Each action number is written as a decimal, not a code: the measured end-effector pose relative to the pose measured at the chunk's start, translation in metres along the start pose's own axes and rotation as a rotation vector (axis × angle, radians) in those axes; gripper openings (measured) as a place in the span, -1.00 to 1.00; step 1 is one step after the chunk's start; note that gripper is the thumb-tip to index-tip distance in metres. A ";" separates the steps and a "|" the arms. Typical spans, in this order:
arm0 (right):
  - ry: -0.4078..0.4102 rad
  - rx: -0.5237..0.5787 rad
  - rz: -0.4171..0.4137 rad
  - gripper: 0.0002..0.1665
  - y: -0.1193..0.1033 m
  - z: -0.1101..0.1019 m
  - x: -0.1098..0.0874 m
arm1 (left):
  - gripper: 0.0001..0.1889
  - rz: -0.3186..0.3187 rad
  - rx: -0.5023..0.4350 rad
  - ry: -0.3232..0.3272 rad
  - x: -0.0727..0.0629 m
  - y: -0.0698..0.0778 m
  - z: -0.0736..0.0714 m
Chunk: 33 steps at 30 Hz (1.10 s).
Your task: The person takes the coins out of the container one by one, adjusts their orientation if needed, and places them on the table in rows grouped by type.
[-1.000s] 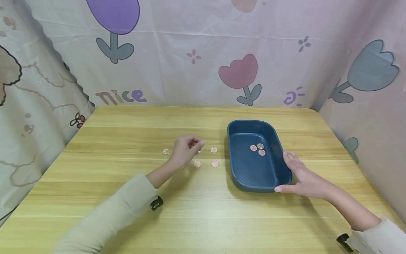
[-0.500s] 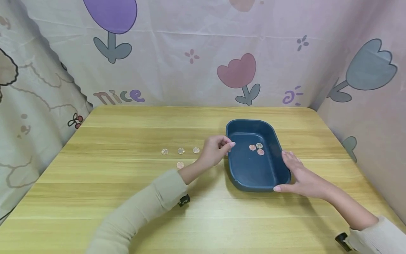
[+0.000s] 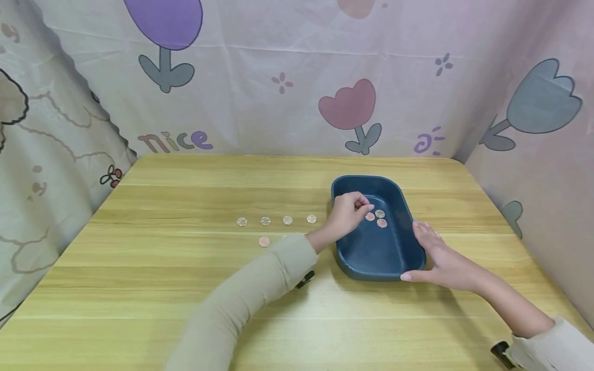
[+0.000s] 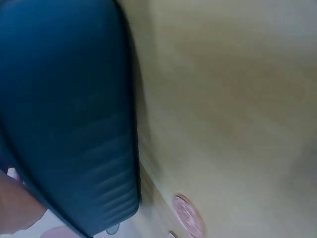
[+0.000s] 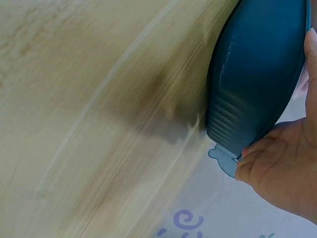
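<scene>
My left hand reaches over the left rim of the dark blue tray. Thumb and fingertips are pinched together on what seems to be a coin, almost wholly hidden by the fingers. Just right of those fingertips, three coins, copper and brass coloured, lie on the tray floor. My right hand grips the tray's near right corner, thumb at the front and fingers along the side; the right wrist view shows the same hold. Left of the tray, brass coins form a row, with copper coins in front, partly covered by the left sleeve.
The wooden table ends at a back edge against a patterned curtain. More curtain hangs at both sides. The left forearm crosses the table in front of the coins. In the left wrist view a copper coin lies beside the tray wall.
My left hand has moved right, from above the coin rows, past the tray's left rim, to over the coins inside. The right hand and the tray have stayed in place.
</scene>
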State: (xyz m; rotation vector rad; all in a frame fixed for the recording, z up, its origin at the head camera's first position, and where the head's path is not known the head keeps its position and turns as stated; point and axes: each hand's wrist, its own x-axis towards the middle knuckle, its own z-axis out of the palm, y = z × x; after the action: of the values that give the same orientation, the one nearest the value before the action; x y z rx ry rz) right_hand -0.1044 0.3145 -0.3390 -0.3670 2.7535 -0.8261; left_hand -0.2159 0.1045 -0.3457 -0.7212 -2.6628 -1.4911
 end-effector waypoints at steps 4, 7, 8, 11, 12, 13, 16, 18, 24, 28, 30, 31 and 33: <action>0.001 0.002 -0.020 0.36 0.000 0.001 0.001 | -0.86 -0.039 0.056 -0.013 0.014 -0.001 0.011; 0.001 0.003 -0.027 0.36 0.000 0.000 0.001 | -0.87 -0.084 0.074 -0.042 0.022 -0.003 0.019; 0.002 0.003 -0.025 0.36 0.000 0.000 0.001 | -0.87 -0.102 0.094 -0.054 0.025 -0.003 0.021; 0.002 0.001 -0.014 0.36 -0.001 0.000 0.000 | -0.86 -0.170 0.187 -0.106 0.030 -0.004 0.027; 0.003 0.002 -0.015 0.36 -0.001 -0.001 0.000 | -0.85 -0.189 0.229 -0.131 0.031 -0.004 0.028; 0.003 0.003 -0.017 0.36 -0.001 -0.001 0.000 | -0.83 -0.208 0.266 -0.160 0.032 -0.004 0.029; 0.003 0.007 -0.020 0.36 -0.001 -0.001 0.000 | -0.73 -0.244 0.383 -0.251 0.034 -0.004 0.032; 0.000 0.012 -0.022 0.35 -0.001 -0.001 0.000 | -0.69 -0.246 0.439 -0.301 0.034 -0.003 0.033; -0.002 0.012 -0.012 0.35 -0.003 -0.001 0.000 | -0.70 -0.241 0.502 -0.353 0.035 -0.004 0.035; -0.001 0.014 -0.019 0.34 -0.002 -0.002 -0.001 | -0.82 -0.205 0.510 -0.352 0.035 -0.006 0.036; -0.001 0.015 -0.017 0.35 -0.001 -0.002 -0.001 | -0.91 -0.175 0.531 -0.349 0.035 -0.007 0.037; 0.000 0.017 -0.017 0.35 -0.001 -0.002 -0.001 | -0.93 -0.161 0.543 -0.351 0.035 -0.008 0.038; 0.002 0.013 -0.014 0.35 0.000 -0.002 -0.001 | -0.79 -0.143 0.563 -0.365 0.035 -0.008 0.038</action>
State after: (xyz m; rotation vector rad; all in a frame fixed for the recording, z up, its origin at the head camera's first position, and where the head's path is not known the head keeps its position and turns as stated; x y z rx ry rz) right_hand -0.1040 0.3155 -0.3374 -0.3834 2.7488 -0.8475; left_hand -0.2421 0.1452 -0.3653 -0.8222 -3.2261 -0.5869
